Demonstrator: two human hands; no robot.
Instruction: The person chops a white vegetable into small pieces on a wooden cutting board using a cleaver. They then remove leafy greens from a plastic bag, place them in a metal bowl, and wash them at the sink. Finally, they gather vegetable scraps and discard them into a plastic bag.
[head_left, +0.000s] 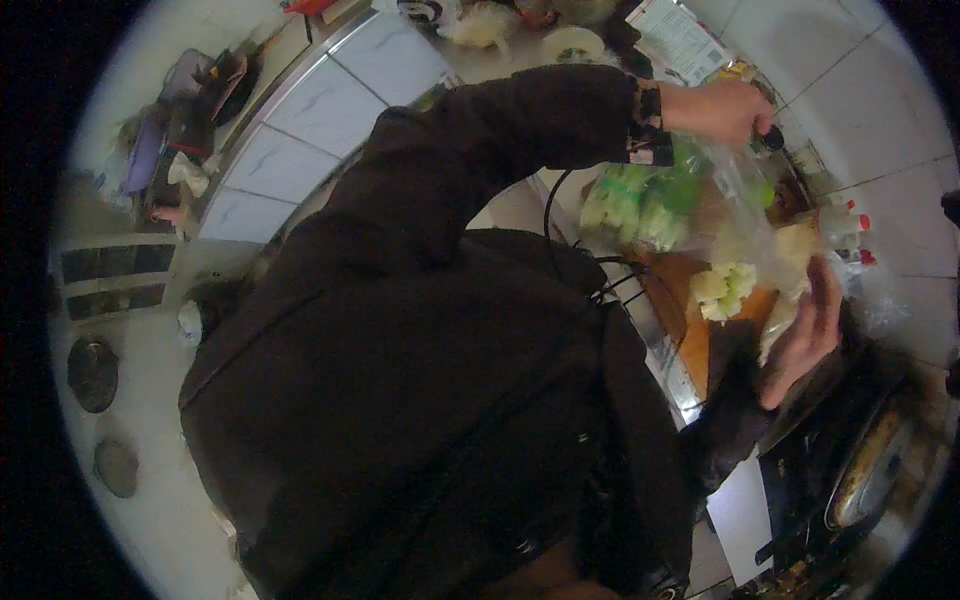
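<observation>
My left hand is curled into a fist at the upper right, next to a black round-ended object. Whether the fist grips that object is unclear. Below it lie green leafy stalks, partly under clear plastic. A pale green chunk of cut vegetable sits over an orange-brown board. Lower down, my right hand is blurred, its fingers stretched away from me. Pale, crumpled plastic lies against its inner side; I cannot tell if it is held.
Red-capped bottles stand by the tiled wall. A black stove with an oval metal part is at lower right. A dark cable hangs near the counter edge. A bowl and a printed packet are above.
</observation>
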